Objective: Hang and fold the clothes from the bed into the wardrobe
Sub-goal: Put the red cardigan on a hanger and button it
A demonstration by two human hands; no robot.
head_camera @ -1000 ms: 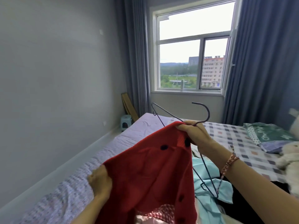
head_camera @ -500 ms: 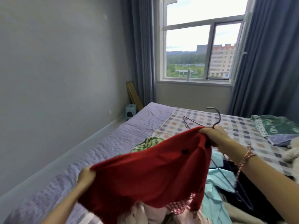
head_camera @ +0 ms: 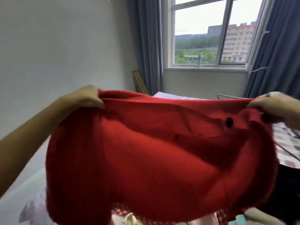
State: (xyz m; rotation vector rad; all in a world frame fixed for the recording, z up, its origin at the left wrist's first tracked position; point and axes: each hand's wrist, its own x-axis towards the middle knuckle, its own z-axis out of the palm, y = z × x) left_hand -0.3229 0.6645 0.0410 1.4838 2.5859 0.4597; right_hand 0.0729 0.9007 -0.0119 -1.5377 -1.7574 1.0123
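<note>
Left hand [head_camera: 90,98] pinches the top edge of the red cardigan [head_camera: 154,159], fingers curled over a bunch of knit. Right hand [head_camera: 274,108] grips the far end of that same edge, just beside a black button [head_camera: 229,122]. Both hands are raised and well apart, so the cardigan is stretched wide between them and drops like a curtain. I'd call that a spread to find the shoulders and neckline before a hanger goes in.

And there's the wire hanger [head_camera: 230,96], a thin line just behind the top edge, running into the right hand. It looks tucked into that same grip, though the fingers hide where it ends, so I can't swear to it.

Below the hands, under the hem, a pile of clothes [head_camera: 129,220] waits on the bed [head_camera: 30,210]. A checked sheet [head_camera: 284,140] shows under the right hand, and the window [head_camera: 203,30] lies beyond both. No wardrobe in view, and with that heap left the job looks early.
</note>
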